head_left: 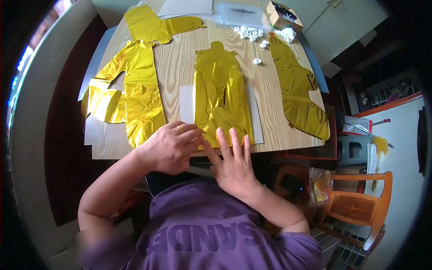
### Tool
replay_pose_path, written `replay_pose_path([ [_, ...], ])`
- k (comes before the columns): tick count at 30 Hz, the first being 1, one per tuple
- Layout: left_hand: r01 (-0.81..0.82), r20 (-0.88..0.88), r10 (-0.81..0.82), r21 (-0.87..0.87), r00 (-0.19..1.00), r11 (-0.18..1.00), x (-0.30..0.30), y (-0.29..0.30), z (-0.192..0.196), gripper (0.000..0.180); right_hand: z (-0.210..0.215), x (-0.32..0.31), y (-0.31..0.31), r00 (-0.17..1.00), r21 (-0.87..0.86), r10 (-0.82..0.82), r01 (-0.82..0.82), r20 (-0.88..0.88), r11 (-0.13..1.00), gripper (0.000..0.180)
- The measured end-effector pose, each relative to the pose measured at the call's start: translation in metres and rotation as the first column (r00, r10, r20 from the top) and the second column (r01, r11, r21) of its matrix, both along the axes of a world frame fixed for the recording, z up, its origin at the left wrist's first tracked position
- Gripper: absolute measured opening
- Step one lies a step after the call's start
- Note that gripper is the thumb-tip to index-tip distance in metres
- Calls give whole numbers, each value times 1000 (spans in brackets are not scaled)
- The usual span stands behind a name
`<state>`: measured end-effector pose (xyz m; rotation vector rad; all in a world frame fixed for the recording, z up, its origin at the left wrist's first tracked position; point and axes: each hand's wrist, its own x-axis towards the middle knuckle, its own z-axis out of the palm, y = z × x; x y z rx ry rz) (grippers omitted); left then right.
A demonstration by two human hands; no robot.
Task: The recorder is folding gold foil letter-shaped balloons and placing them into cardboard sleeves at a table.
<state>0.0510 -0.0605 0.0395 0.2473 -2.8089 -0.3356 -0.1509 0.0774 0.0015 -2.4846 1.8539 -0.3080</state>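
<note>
A flat, uninflated gold foil balloon point(219, 90) lies lengthwise in front of me on the wooden table, over a white sheet point(187, 105). My left hand point(173, 146), with a ring on one finger, is closed at the balloon's near left corner. Its fingertips pinch the foil edge there; the exact grip is partly hidden. Beside it, my right hand point(231, 166) lies with fingers spread, the tips resting on the balloon's near edge. Its index finger reaches toward the left hand's fingertips.
More flat gold foil balloons lie at the left point(141, 92), far left point(146, 24) and right point(297, 85). Small white rolls point(249, 33) cluster at the back, near a cardboard box point(283, 17). A wooden chair point(353, 207) stands right of me.
</note>
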Motion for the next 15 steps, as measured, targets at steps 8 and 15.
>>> replay_pose_path([
  [8,187,21,-196,210,980,960,-57,-22,-23,66,2,1,-6,996,189,28,-11,-87,982,54],
  [15,-119,264,157,-156,952,981,-53,-117,-47,86,-6,-1,-3,997,-11,16,-17,-82,1000,79],
])
